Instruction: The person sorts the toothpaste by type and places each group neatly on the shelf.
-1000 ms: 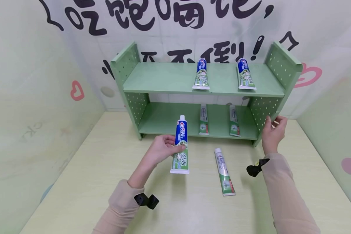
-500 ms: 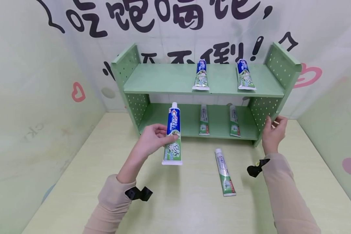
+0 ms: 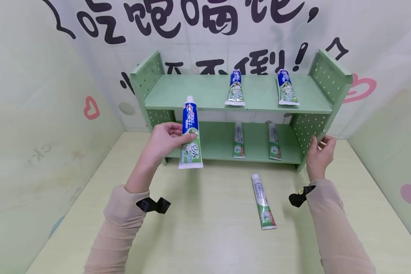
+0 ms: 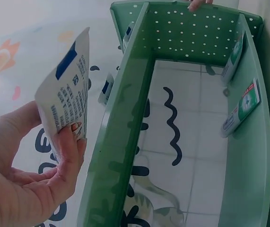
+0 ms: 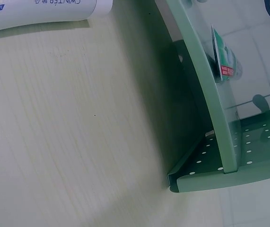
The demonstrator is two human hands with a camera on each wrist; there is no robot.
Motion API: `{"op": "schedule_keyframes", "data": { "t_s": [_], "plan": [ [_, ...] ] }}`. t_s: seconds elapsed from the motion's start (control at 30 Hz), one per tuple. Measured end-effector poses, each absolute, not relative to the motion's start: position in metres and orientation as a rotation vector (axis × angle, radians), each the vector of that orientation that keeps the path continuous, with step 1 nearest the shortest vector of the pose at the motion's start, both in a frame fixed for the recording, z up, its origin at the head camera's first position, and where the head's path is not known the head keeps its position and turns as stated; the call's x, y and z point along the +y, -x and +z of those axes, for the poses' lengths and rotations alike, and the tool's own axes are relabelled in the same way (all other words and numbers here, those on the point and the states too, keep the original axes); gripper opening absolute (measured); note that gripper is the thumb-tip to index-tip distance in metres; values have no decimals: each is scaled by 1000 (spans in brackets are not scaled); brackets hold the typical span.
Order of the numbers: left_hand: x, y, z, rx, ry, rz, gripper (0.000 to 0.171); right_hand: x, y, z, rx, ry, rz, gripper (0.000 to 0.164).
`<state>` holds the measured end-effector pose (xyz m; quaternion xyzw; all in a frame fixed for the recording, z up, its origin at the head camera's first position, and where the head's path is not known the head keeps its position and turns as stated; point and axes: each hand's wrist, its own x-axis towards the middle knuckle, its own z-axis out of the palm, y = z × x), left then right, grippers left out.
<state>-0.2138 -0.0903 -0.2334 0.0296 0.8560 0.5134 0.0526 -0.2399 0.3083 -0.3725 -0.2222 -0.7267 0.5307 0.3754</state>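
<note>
My left hand (image 3: 162,141) pinches a blue-and-green toothpaste tube (image 3: 191,120), thumb on its printed front, cap upward. It is raised in front of the left half of a green two-tier shelf (image 3: 191,93), its cap overlapping the upper board in the head view. The left wrist view shows the tube's white back (image 4: 68,90) with fingers against it. At the shelf's right side panel, my right hand (image 3: 320,158) grips the front edge, thumb and curled fingers around it. The right wrist view shows the panel's lower end (image 5: 210,182) but not the hand.
Two blue-and-green tubes (image 3: 235,89) (image 3: 287,88) lie on the upper board. Below, two silver-and-green tubes (image 3: 238,140) (image 3: 274,141) rest on the lower board. Another silver-and-green tube (image 3: 263,201) lies on the table (image 3: 222,251) before the shelf. A lettered wall (image 3: 205,42) stands behind.
My left hand has lifted the toothpaste tube up and to the left, from over the table toward the upper board's height. The right hand has stayed at the side panel.
</note>
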Motion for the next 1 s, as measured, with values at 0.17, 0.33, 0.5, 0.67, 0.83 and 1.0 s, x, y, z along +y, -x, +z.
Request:
{"op": "schedule_keyframes", "data": {
  "t_s": [0.17,0.33,0.5,0.67,0.83,1.0],
  "plan": [
    [-92,229,-223,2645,-48,1534,59,308,240,-372,-1860,574,1380,27],
    [-93,243,-214,2671,-32,1563,56,307,240,-372,-1871,572,1368,30],
    [-93,256,-206,2681,-15,1551,55,307,240,-372,-1881,571,1359,31],
    [-91,268,-201,2692,12,1529,54,307,240,-373,-1887,558,1353,32],
    [-87,278,-196,2684,34,1545,56,309,240,-373,-1884,564,1354,32],
    [-83,288,-190,2720,59,1548,60,309,240,-374,-1903,552,1339,34]
  ]
}}
